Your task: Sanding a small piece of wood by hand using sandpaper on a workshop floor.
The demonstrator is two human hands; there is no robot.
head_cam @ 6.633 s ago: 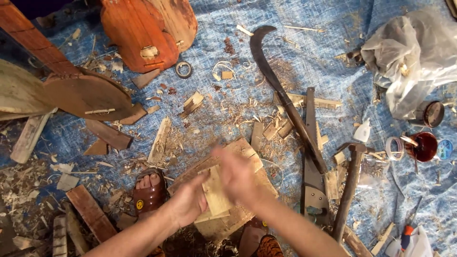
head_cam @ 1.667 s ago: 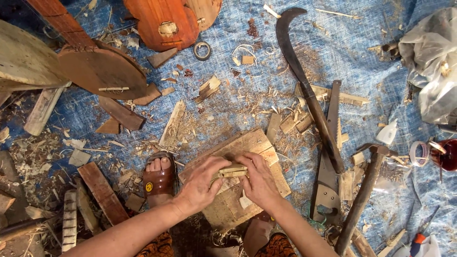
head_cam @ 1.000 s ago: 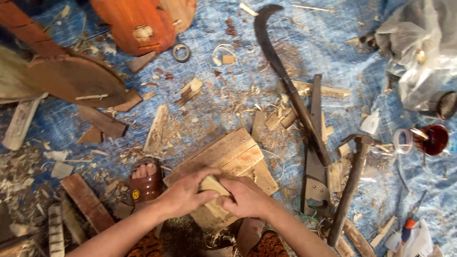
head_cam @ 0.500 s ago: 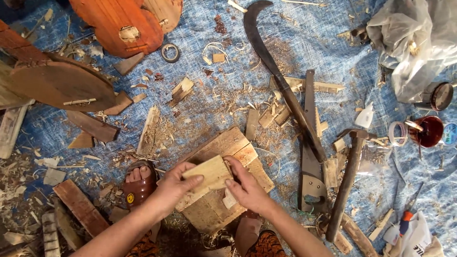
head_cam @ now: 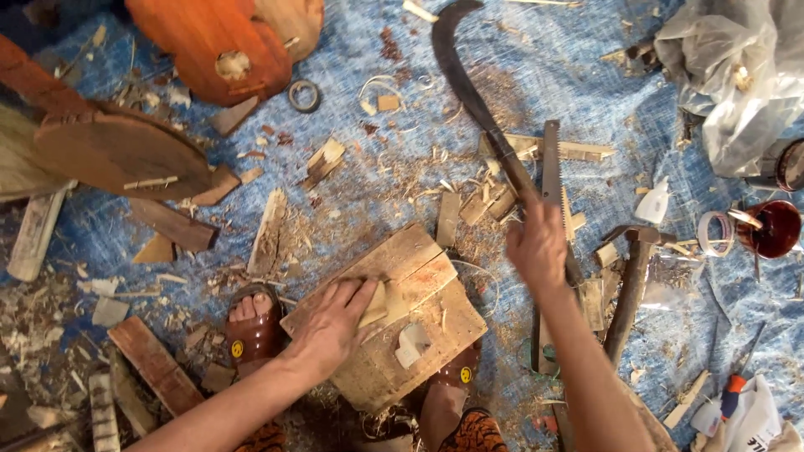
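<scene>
- Now the left hand presses flat, fingers spread, on a small pale wood piece, pinning it to the rough plank block beneath the palm.
- Over to the right hand: it's curled around the handle of the long, dark, curved blade, which stretches up and away from the grip.
- Just beside that grip lies a saw.

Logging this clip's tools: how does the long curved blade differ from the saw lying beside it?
The curved blade is dark, smooth-edged and hooks at its tip; the saw is straight, grey and toothed. The blade lies slanted across the blue tarp; the saw lies nearly upright in the picture. The right hand is at the blade's handle end, over where the two meet. Both rest on the tarp among wood chips.
</scene>
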